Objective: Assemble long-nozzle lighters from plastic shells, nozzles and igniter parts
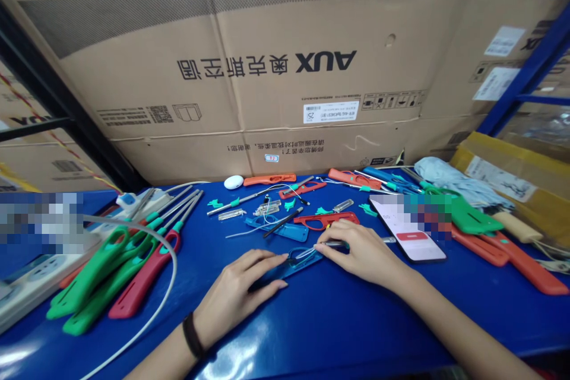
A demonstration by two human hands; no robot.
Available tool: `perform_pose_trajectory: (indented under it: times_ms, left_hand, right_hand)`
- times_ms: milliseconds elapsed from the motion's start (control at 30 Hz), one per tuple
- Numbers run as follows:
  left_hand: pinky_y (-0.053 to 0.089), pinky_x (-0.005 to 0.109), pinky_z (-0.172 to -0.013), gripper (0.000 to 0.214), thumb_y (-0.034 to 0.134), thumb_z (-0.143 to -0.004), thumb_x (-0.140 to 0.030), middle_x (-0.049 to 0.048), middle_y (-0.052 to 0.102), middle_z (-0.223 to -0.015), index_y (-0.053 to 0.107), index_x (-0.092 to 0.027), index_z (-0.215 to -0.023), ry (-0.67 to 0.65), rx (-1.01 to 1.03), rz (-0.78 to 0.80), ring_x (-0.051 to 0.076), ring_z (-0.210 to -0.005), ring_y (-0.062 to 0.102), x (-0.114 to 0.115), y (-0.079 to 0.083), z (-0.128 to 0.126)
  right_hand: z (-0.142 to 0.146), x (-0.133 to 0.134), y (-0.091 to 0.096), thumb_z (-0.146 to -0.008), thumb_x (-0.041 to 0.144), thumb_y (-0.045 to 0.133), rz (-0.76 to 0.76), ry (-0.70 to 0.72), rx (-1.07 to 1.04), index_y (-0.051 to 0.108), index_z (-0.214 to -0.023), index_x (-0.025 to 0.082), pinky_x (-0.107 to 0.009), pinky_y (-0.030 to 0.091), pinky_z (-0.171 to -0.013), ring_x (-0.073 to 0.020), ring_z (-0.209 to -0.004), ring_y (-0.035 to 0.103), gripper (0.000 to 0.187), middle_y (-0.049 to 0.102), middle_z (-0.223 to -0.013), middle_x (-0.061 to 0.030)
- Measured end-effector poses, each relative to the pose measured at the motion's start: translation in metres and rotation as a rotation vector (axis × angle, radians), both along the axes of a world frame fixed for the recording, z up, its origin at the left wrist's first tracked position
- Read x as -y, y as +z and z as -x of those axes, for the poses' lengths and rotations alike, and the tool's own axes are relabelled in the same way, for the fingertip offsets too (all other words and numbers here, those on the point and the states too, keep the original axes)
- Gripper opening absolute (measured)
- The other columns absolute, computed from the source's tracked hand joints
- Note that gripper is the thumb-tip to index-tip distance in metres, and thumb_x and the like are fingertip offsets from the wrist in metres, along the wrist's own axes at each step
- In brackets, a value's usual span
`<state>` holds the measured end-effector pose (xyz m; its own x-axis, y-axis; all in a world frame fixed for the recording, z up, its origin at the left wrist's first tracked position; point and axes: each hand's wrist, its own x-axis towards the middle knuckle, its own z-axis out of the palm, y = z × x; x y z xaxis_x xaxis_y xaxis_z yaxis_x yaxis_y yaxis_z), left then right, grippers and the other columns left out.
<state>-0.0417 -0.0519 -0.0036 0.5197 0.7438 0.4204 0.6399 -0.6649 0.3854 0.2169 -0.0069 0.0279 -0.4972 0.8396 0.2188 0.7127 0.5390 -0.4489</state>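
Observation:
Flat on the blue table lies a blue lighter casing half [306,261], its inner side facing up. My left hand [240,288], with a dark band on the wrist, grips the casing's left end between thumb and fingers. At the casing's right end, my right hand [358,249] pinches a thin metal lighter tube [332,244], whose far end shows beyond the knuckles. A pale wire runs from the tube over the casing. Just behind lie another blue casing half [285,230], a black pen-like stick [282,222] and a red casing half [312,221].
Clear fuel tanks [231,214] and small teal triggers [290,204] lie scattered behind. Assembled green lighters [95,267] and a power strip [40,270] sit left, with a white cable [171,285] looping forward. A phone [407,231] and more lighters [476,214] lie right. Cardboard boxes [267,24] stand behind.

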Motion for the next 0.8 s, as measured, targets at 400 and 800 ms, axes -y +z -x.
perform_pose_trajectory:
  times_ms: [400, 800]
  left_hand:
    - [0.057, 0.03, -0.081, 0.03, 0.053, -0.091, -0.032, 0.0074, 0.065, -0.108, 0.06, -0.022, -0.118, -0.017, -0.079, -0.104, 0.018, -0.093, 0.065, 0.0, 0.0004, -0.003]
    - [0.057, 0.032, -0.083, 0.029, 0.052, -0.091, -0.032, 0.0079, 0.066, -0.108, 0.06, -0.02, -0.117, -0.004, -0.158, -0.162, 0.019, -0.094, 0.064, -0.001, -0.0016, -0.0033]
  right_hand:
    - [0.005, 0.0001, -0.0025, -0.086, 0.038, 0.056, -0.033, -0.05, -0.01, 0.069, -0.091, 0.03, -0.033, 0.049, -0.077, -0.0187, -0.085, 0.064, 0.016, 0.07, -0.09, 0.0005]
    - [0.0028, 0.0021, -0.008, -0.088, 0.033, 0.053, -0.052, 0.009, -0.056, 0.068, -0.092, 0.029, -0.026, 0.048, -0.073, -0.0161, -0.089, 0.065, 0.015, 0.069, -0.093, 0.0027]
